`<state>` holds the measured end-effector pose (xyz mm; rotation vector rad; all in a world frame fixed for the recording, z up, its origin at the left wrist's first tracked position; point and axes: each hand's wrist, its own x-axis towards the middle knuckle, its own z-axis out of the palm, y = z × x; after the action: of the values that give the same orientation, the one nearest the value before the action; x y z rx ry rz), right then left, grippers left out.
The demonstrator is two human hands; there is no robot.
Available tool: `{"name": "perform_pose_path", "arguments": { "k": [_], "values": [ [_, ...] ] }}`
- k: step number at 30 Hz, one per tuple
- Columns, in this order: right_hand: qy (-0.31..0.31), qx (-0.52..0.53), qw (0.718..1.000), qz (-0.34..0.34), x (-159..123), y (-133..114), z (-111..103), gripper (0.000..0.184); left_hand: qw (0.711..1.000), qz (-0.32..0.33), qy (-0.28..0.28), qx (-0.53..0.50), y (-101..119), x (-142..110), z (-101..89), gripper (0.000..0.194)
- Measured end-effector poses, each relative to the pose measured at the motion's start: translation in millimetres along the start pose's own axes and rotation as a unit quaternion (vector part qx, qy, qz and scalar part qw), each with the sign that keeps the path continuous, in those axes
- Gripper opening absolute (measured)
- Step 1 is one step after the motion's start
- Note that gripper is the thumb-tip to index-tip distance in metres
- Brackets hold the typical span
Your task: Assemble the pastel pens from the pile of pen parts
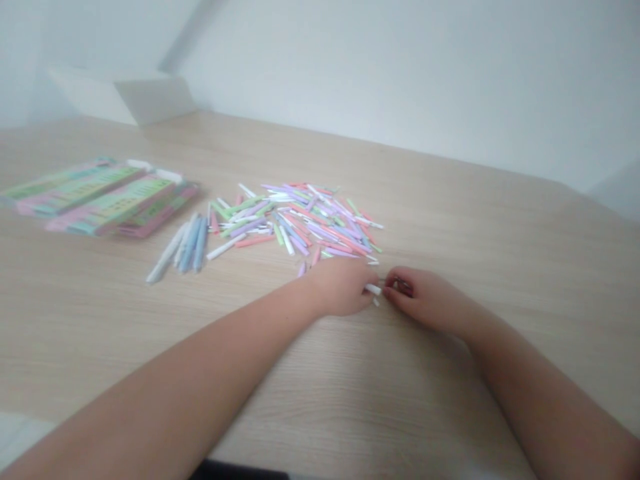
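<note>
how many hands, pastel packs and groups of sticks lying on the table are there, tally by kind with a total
hands: 2, left hand and right hand
pastel packs: 4 that can be made out, blurred
stick groups: 2, the mixed heap and the blue-white bunch, single sticks too blurred to count
total: 8
</note>
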<state>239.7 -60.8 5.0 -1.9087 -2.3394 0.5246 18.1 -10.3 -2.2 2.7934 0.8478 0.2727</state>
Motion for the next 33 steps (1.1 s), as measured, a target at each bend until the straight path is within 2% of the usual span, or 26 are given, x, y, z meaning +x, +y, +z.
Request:
{"name": "perform_pose_path", "arguments": {
  "k": [8, 16, 21, 24, 27, 30, 33],
  "values": [
    [0.029, -0.022, 0.999, 0.012, 4, 0, 5, 0.023, 0.999, 0.043, -0.001, 0.032, 5, -8, -13.7, 0.024],
    [0.066, -0.028, 0.997, 0.030, 7, -1, 11, 0.018, 0.997, 0.065, -0.006, 0.032, 11, 1, 1.8, 0.023],
    [0.124, -0.008, 0.990, 0.065, 12, 1, 14, 0.021, 1.000, 0.020, 0.013, 0.019, 8, 1, 3.3, 0.021],
    [0.148, 0.012, 0.985, 0.088, 16, 3, 13, 0.023, 0.998, -0.044, 0.044, -0.013, 4, 4, 4.5, 0.026],
    [0.164, 0.033, 0.978, 0.122, 18, 3, 9, 0.026, 0.990, -0.109, 0.084, 0.000, -1, 9, 6.5, 0.030],
    [0.160, 0.048, 0.976, 0.142, 18, 1, 6, 0.027, 0.988, -0.132, 0.081, 0.029, -5, 13, 8.2, 0.030],
    [0.147, 0.053, 0.979, 0.129, 16, 0, 3, 0.030, 0.989, -0.132, 0.066, 0.032, -6, 15, 8.5, 0.031]
  ]
}}
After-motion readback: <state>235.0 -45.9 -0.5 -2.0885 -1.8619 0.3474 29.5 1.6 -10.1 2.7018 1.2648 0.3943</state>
